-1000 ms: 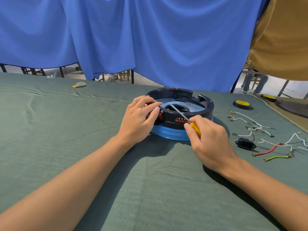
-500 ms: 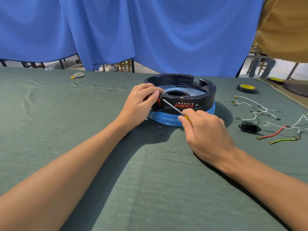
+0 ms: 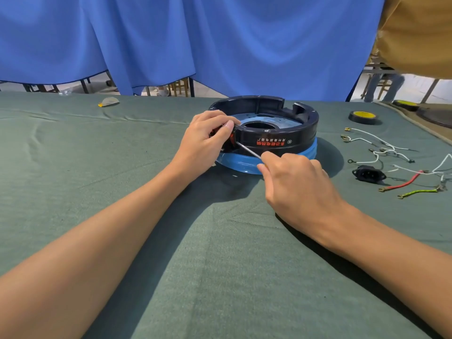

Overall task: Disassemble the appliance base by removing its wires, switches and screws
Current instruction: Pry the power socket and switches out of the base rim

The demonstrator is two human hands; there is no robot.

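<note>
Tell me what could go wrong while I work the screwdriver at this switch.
The screwdriver tip sits right by the left grip pinching the switch; a slip could jab that grip. The base rests unclamped on cloth, so levering may shift it.

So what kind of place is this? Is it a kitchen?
Probably not a kitchen. It looks more like a makeshift workshop or repair bench. There's a green-covered table with a blue curtain hung behind it, and loose wires lie beside the appliance base, which a screwdriver is working on.
</note>
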